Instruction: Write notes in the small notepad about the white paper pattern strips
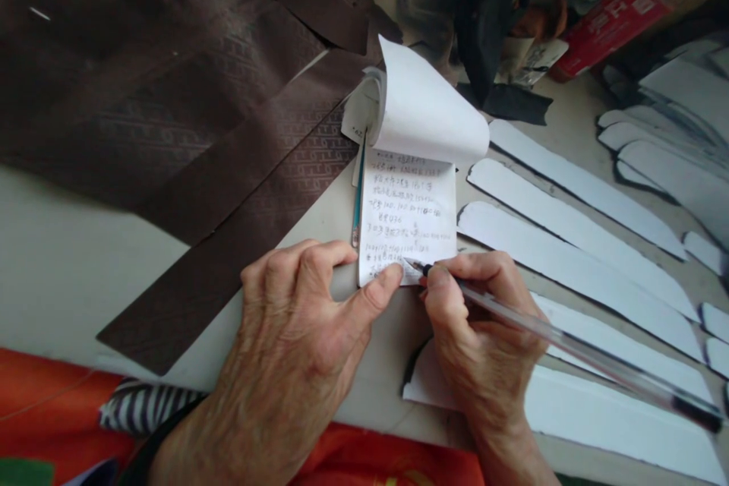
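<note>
A small notepad (407, 205) with handwritten lines lies in front of me, its upper pages flipped back and curling over the top. My left hand (301, 326) steadies it, with the thumb pressing on the lower page and the curled index finger at the left edge. In my right hand (484, 326) is a clear-barrelled pen (547, 330), gripped between thumb and fingers. The pen's dark tip is at the lower lines of the page, close to my left thumb. A teal pencil (358, 209) lies along the pad's left side, partly hidden by paper.
Dark brown printed sheets (228, 91) and strips cover the left side. Long white dark-edged pieces (575, 273) fan out on the right, partly under my right hand. A bottle with a red label (618, 26) lies at the back right. Orange-red cloth (387, 459) shows along the near edge.
</note>
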`<state>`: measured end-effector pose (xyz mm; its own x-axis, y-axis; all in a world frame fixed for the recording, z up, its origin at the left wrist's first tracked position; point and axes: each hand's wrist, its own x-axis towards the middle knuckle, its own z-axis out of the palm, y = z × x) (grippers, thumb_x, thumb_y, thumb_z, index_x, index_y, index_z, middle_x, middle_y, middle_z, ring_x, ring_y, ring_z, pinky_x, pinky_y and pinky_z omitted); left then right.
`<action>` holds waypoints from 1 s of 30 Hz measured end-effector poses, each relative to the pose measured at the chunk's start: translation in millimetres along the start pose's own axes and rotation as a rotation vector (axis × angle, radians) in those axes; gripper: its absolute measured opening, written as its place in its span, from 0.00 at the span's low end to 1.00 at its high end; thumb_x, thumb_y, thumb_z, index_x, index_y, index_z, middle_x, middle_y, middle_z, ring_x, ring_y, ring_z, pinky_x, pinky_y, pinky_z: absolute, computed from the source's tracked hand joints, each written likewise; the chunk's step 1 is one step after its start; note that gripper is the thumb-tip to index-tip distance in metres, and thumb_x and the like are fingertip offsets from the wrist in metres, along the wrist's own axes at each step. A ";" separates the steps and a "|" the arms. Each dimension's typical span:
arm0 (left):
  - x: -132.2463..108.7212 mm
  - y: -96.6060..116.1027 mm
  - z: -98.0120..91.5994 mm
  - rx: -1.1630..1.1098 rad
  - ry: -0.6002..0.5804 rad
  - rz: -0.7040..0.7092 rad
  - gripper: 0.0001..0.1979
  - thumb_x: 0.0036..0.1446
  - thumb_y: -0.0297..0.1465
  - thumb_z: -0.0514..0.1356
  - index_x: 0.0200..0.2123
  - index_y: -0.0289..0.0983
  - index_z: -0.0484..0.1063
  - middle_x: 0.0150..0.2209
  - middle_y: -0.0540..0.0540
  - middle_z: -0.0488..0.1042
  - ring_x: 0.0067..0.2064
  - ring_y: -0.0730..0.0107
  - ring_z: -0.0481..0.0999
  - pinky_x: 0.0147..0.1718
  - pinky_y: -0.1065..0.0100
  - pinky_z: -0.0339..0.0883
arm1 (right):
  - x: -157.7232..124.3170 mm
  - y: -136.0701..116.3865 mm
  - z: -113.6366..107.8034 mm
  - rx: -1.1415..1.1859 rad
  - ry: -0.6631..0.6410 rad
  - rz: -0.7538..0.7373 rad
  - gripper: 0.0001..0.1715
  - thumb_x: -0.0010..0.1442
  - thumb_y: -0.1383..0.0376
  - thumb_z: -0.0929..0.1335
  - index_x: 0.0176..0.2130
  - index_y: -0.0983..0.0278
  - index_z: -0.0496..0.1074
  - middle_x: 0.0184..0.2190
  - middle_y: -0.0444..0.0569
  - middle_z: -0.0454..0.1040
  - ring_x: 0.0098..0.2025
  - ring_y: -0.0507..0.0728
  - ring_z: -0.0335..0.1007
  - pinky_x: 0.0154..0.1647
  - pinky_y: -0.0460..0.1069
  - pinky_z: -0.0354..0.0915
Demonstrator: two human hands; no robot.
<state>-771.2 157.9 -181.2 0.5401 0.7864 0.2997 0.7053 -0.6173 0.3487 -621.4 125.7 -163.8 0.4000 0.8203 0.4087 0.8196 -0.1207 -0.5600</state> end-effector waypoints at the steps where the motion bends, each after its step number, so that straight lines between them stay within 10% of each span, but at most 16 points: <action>1: -0.3 0.3 -0.2 0.003 -0.004 -0.005 0.19 0.60 0.26 0.58 0.52 0.52 0.71 0.46 0.41 0.67 0.45 0.52 0.66 0.41 0.52 0.62 | 0.2 -0.1 -0.1 -0.001 -0.002 0.001 0.06 0.55 0.69 0.66 0.27 0.62 0.65 0.18 0.36 0.68 0.18 0.46 0.66 0.19 0.40 0.61; 30: -0.8 -1.6 0.2 0.014 -0.025 -0.005 0.19 0.60 0.30 0.59 0.54 0.53 0.68 0.47 0.42 0.67 0.46 0.52 0.67 0.42 0.53 0.60 | -1.7 2.3 0.9 0.036 -0.011 0.020 0.06 0.54 0.70 0.67 0.28 0.61 0.65 0.20 0.36 0.66 0.20 0.47 0.68 0.20 0.42 0.62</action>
<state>-772.6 158.2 -182.1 0.5482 0.7897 0.2755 0.7139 -0.6134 0.3377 -620.5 124.5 -166.4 0.4114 0.8239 0.3897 0.7964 -0.1170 -0.5934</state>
